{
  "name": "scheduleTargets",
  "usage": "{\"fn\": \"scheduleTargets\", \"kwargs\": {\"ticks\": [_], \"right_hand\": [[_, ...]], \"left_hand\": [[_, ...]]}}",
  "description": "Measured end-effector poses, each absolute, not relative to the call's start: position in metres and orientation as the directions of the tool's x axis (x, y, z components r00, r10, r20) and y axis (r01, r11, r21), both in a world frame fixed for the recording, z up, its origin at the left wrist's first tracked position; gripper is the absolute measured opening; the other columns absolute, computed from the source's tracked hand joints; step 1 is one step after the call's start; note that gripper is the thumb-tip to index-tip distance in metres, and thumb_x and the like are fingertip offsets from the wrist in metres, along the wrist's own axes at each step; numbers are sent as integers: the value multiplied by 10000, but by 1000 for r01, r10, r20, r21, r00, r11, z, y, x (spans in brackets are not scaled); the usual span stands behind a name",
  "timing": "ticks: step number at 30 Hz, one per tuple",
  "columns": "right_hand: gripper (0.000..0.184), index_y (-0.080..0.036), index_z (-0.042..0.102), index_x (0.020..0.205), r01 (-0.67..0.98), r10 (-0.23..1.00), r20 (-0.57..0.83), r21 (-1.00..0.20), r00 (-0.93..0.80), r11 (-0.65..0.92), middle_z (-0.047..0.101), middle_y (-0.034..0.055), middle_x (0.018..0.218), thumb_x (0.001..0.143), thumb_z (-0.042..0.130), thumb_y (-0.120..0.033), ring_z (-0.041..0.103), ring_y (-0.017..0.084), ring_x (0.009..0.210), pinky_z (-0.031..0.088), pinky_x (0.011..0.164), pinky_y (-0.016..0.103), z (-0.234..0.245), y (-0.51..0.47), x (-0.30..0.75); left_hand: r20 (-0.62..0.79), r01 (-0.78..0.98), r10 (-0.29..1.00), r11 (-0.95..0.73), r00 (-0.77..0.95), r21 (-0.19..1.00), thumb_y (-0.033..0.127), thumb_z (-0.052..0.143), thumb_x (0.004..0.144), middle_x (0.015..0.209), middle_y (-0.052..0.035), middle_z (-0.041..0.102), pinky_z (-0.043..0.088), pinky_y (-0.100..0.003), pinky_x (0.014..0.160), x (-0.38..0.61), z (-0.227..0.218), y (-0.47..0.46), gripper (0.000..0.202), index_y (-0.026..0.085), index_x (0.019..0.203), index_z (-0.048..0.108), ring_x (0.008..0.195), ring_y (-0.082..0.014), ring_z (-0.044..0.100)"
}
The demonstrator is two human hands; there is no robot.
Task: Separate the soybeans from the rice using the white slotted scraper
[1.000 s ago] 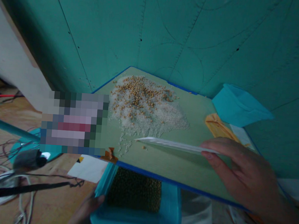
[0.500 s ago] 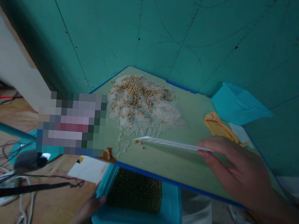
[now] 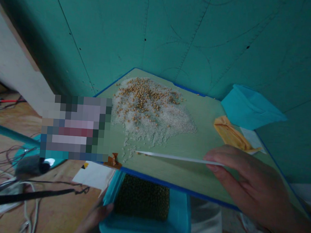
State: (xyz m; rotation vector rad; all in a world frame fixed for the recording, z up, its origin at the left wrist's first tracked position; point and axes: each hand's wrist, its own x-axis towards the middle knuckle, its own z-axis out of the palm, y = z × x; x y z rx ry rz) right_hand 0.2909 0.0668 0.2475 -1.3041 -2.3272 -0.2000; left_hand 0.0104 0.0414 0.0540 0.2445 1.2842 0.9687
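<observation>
Right hand (image 3: pixel 252 183) pinching white card (image 3: pixel 174 157) by one end, card's edge resting on pale green board (image 3: pixel 194 176), just below heap of rice and yellow beans (image 3: pixel 150 109). Left hand (image 3: pixel 95 217) gripping corner of blue tub (image 3: pixel 174 224) sitting under board's near edge, dark green beans (image 3: pixel 141 197) filling tub.

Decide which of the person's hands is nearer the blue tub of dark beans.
Left. The left hand grips the blue tub at its left corner; the right hand rests on the green board, holding a white card.
</observation>
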Motion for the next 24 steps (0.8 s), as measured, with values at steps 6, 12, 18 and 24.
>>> {"fn": "scheduleTargets", "kwargs": {"ticks": [6, 12, 18, 24], "right_hand": [[150, -217, 527, 897, 815, 761, 419, -78, -495, 574, 656, 26, 768, 822, 428, -132, 609, 142, 711, 485, 617, 242, 252, 60, 289], [156, -225, 521, 894, 782, 728, 410, -56, -549, 621, 650, 37, 773, 824, 413, -138, 599, 166, 721, 482, 632, 275, 253, 54, 289], [189, -225, 524, 931, 761, 704, 413, -40, -577, 647, 639, 36, 788, 830, 395, -129, 583, 171, 766, 478, 641, 272, 250, 45, 291], [274, -202, 544, 971, 757, 678, 485, -49, -552, 652, 657, 37, 815, 770, 423, -61, 597, 157, 798, 479, 726, 255, 243, 29, 293]], "left_hand": [[-657, -446, 750, 562, -82, 697, 371, 767, 449, 958, -3, 731, 368, -445, 960, 18, 71, 35, 393, 271, 822, 694, 1234, -362, 329], [-693, -523, 721, 597, 15, 609, 341, 761, 466, 978, 2, 726, 421, -464, 907, 22, 79, 36, 394, 272, 848, 695, 1182, -373, 410], [-675, -547, 738, 566, 2, 617, 354, 741, 505, 922, 4, 741, 398, -440, 931, 29, 92, 34, 375, 271, 868, 693, 1138, -359, 468], [-609, -471, 790, 511, -73, 719, 375, 743, 483, 922, 5, 737, 305, -454, 998, 25, 74, 36, 365, 269, 829, 697, 1217, -370, 361]]}}
